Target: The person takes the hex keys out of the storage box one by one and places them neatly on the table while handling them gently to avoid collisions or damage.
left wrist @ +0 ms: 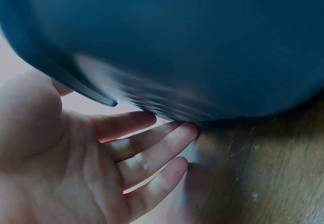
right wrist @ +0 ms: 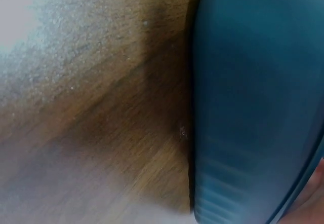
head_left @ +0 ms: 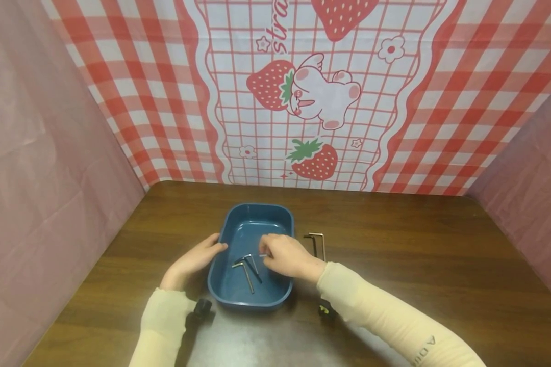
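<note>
A blue plastic tub (head_left: pixel 252 298) stands on the table, and several L-shaped hex keys (head_left: pixel 246 278) lie on its floor. Over the right part of the tub, my right hand (head_left: pixel 286 256) has its fingers curled and pinches a small silver hex key (head_left: pixel 263 255), most of it hidden by the hand. At the left wall my left hand (head_left: pixel 197 259) holds the rim, thumb over the edge. In the left wrist view its fingers (left wrist: pixel 152 155) lie along the outer wall, lightly bent. The right wrist view has mostly the tub's outer side (right wrist: pixel 258 102).
To the right of the tub, a brass-coloured hex key (head_left: pixel 323 244) and a dark hex key (head_left: pixel 314 243) lie on the brown wooden table (head_left: pixel 395 244), partly behind my right hand. A red-and-white strawberry cloth (head_left: pixel 372 102) hangs at the back, with pink cloth (head_left: pixel 41 153) at the sides.
</note>
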### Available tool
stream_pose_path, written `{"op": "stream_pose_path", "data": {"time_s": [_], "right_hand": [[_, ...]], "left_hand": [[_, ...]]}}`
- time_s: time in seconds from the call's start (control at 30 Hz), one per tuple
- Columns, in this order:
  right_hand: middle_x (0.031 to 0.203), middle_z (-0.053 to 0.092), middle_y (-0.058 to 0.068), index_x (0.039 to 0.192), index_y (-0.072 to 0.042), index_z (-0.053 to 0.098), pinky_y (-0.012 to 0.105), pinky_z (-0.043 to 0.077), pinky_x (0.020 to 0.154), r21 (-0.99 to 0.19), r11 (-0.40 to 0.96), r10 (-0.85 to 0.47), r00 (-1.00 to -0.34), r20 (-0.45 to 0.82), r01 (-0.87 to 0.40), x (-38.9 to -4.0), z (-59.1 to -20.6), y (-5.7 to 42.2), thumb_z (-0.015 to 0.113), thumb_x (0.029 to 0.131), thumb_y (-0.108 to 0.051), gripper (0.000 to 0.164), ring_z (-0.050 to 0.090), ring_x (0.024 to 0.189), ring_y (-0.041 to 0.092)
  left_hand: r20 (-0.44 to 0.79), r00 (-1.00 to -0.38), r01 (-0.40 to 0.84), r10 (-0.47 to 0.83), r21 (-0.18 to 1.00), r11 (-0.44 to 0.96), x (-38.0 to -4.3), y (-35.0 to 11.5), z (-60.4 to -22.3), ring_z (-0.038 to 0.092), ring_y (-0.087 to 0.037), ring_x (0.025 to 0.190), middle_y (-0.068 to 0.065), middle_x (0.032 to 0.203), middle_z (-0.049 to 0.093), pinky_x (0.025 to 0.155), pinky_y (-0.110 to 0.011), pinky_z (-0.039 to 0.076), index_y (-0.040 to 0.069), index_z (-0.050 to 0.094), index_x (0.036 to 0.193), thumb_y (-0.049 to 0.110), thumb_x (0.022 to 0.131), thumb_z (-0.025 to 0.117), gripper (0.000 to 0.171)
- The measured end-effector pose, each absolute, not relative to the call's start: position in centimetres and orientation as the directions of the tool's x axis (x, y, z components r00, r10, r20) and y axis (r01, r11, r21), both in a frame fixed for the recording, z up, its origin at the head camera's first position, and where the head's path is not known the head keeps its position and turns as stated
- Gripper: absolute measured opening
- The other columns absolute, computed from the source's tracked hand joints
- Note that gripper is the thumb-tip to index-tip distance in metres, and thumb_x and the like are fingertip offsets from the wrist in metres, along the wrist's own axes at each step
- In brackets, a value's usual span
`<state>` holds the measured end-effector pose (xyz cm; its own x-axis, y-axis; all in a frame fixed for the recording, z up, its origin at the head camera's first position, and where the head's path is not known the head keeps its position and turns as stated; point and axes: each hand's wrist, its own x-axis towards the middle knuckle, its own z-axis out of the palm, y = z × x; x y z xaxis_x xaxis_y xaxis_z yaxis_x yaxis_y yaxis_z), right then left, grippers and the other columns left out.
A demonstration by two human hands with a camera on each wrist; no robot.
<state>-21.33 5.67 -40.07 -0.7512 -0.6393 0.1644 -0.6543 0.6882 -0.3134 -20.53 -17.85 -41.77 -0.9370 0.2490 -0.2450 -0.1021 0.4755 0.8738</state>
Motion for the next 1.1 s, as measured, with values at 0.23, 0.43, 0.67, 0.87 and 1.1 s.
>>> {"op": "stream_pose_path", "data": {"time_s": [0.23, 0.43, 0.67, 0.87, 1.1], "right_hand": [[0.075, 0.055, -0.007, 0.084, -0.016, 0.058, 0.021, 0.044, 0.059, -0.308, 0.678, -0.651, -0.739, 0.17, -0.668, -21.4, -39.9, 5.9, 0.063, 0.074, -0.013, 0.012, 0.051, 0.067, 0.007], [0.075, 0.056, -0.008, 0.082, -0.017, 0.057, 0.022, 0.045, 0.06, -0.291, 0.659, -0.671, -0.717, 0.19, -0.694, -21.4, -39.5, 6.3, 0.064, 0.073, -0.011, 0.013, 0.052, 0.068, 0.007], [0.075, 0.056, -0.008, 0.08, -0.018, 0.056, 0.021, 0.045, 0.061, -0.278, 0.647, -0.682, -0.702, 0.206, -0.71, -21.3, -39.2, 6.6, 0.063, 0.072, -0.01, 0.014, 0.052, 0.068, 0.006], [0.076, 0.056, -0.009, 0.081, -0.018, 0.055, 0.021, 0.046, 0.062, -0.294, 0.656, -0.666, -0.717, 0.207, -0.695, -21.4, -39.1, 6.8, 0.063, 0.073, -0.011, 0.014, 0.052, 0.07, 0.004], [0.076, 0.057, -0.01, 0.082, -0.02, 0.055, 0.022, 0.046, 0.063, -0.356, 0.656, -0.631, -0.742, 0.226, -0.666, -21.5, -39.0, 7.1, 0.063, 0.075, -0.012, 0.013, 0.053, 0.071, 0.004]], "left_hand": [[-0.234, -0.942, -0.104, 0.241, 0.885, 0.453, -20.6, -17.9, -42.0, 0.046, -0.032, 0.116, -0.021, 0.128, 0.045, 0.1, -0.048, 0.034, -0.001, 0.035, 0.134, 0.024, 0.093, 0.042, 0.048], [-0.243, -0.938, -0.109, 0.248, 0.885, 0.453, -20.6, -17.9, -41.9, 0.044, -0.032, 0.118, -0.021, 0.13, 0.044, 0.101, -0.049, 0.033, -0.001, 0.033, 0.135, 0.025, 0.094, 0.042, 0.05], [-0.254, -0.936, -0.129, 0.244, 0.892, 0.433, -20.5, -17.9, -41.8, 0.045, -0.032, 0.117, -0.021, 0.13, 0.044, 0.101, -0.049, 0.033, 0.0, 0.034, 0.135, 0.026, 0.094, 0.042, 0.049], [-0.25, -0.936, -0.122, 0.248, 0.891, 0.438, -20.6, -17.8, -42.0, 0.044, -0.033, 0.118, -0.021, 0.131, 0.043, 0.101, -0.05, 0.033, -0.001, 0.033, 0.135, 0.025, 0.094, 0.042, 0.049], [-0.254, -0.933, -0.125, 0.254, 0.893, 0.433, -20.4, -17.8, -41.8, 0.042, -0.033, 0.119, -0.022, 0.132, 0.042, 0.101, -0.05, 0.032, -0.001, 0.032, 0.136, 0.026, 0.094, 0.042, 0.05]]}}
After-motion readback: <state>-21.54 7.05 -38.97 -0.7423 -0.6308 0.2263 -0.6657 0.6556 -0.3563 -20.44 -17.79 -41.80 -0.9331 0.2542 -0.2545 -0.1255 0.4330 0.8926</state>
